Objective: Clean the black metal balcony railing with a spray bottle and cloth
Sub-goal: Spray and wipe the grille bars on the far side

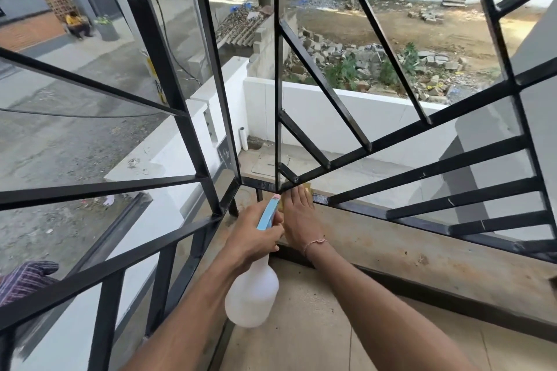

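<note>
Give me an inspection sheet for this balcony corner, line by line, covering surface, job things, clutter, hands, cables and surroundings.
Surface: concrete ledge under the railing, stained, with specks of dirt.
Job's things: black railing; white spray bottle; yellow cloth, mostly hidden.
Clutter: striped fabric at left edge.
Hands: left hand grips the bottle's neck; right hand presses the cloth on the bottom rail.
Cables: dark cable outside.
Surroundings: rubble, white wall, street below.

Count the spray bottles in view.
1. The spray bottle is low centre, gripped by the left hand beside the right hand at the railing corner. No others visible.
</note>
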Tool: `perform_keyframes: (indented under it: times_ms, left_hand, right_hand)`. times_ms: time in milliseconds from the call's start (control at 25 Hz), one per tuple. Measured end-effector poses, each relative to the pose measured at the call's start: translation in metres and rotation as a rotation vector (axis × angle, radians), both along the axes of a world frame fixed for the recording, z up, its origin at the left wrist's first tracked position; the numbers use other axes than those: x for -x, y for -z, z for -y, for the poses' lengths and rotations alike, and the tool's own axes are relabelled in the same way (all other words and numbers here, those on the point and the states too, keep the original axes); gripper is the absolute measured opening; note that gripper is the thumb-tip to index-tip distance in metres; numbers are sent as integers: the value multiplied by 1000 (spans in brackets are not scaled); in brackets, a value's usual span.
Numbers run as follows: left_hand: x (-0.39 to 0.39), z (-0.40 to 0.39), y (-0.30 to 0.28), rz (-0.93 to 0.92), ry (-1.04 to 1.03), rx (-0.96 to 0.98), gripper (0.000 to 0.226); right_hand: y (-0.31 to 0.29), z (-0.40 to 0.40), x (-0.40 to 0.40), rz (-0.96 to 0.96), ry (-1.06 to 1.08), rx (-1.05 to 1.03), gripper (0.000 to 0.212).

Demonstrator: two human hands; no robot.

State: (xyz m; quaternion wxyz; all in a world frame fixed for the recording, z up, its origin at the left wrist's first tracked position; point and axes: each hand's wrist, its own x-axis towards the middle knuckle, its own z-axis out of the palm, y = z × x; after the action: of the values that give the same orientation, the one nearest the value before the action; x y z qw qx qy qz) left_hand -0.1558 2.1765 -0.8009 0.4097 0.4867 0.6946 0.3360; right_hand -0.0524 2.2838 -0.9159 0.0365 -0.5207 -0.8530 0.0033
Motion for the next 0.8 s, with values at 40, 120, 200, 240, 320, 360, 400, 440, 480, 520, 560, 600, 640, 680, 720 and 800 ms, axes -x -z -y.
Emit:
perform_keyframes:
  times_ms: [40, 120, 200, 240, 320, 360, 400, 440, 480, 520, 560, 600, 640, 680, 720, 800]
  left_hand:
    - [-2, -1, 0, 4, 6, -4, 9]
    - [-7, -4, 1, 8, 19, -2, 10]
    - [-15, -8, 4, 24, 30, 16, 9]
    - [-20, -11, 6, 30, 38, 27, 8]
    - [-34, -15, 11, 53, 55, 51, 9]
    - [-41, -16, 13, 71, 58, 68, 10]
    - [-48, -18, 14, 89, 69, 82, 11]
    - [-56, -21, 13, 100, 85, 88, 12]
    - [-63, -22, 12, 105, 102, 89, 13]
    - [-68, -24, 11, 107, 123, 86, 14]
    - [-76, -27, 10, 112, 147, 76, 13]
    - [-79, -28, 10, 112, 161, 65, 12]
    - [-83, -30, 10, 112, 180, 55, 11]
    - [-87, -31, 9, 110, 197, 49, 12]
    - [-91, -32, 9, 111, 210, 42, 12]
    - [-98, -33, 8, 115, 235, 22, 12]
  right_hand:
    - [-1, 1, -14, 79, -91, -41, 66]
    - [-14, 4, -44, 189, -169, -76, 63]
    - [-29, 5, -70, 265, -108, -126, 58]
    - [-35, 8, -79, 335, -80, -162, 56]
    - [-43, 14, -93, 504, -69, -246, 54]
    - [-46, 16, -97, 565, -70, -274, 54]
    - [-52, 16, -101, 602, -57, -290, 54]
    - [-58, 17, -105, 635, -41, -293, 55]
    - [-65, 19, -110, 654, -30, -302, 57]
    - [-72, 22, -117, 666, -25, -316, 58]
    - [-81, 26, -128, 675, -24, -335, 59]
    - [-91, 30, -136, 674, -26, -351, 60]
    - [-101, 33, -148, 687, -28, -365, 60]
    - [-114, 37, -159, 710, -30, -377, 60]
    - [-128, 42, -171, 737, -18, -381, 60]
    - [-160, 50, -195, 783, 18, -340, 62]
